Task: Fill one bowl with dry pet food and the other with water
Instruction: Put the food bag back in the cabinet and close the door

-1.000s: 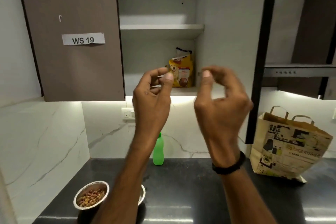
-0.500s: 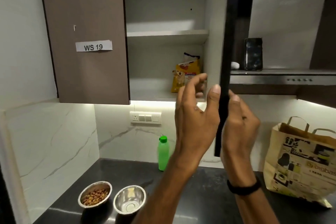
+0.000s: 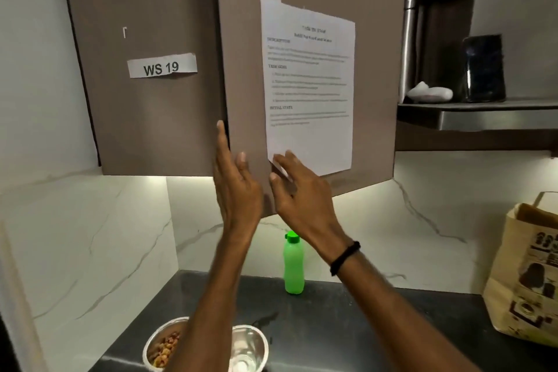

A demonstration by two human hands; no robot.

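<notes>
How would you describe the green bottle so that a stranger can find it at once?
Look at the dark counter below the brown wall cupboards. The green bottle stands upright at the back, against the white marble wall. It is the only bright green thing there, taller than the two steel bowls nearer the front.

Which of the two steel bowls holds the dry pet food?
The left bowl, holding brown kibble; the right bowl shows only a shiny interior, no kibble.
</notes>
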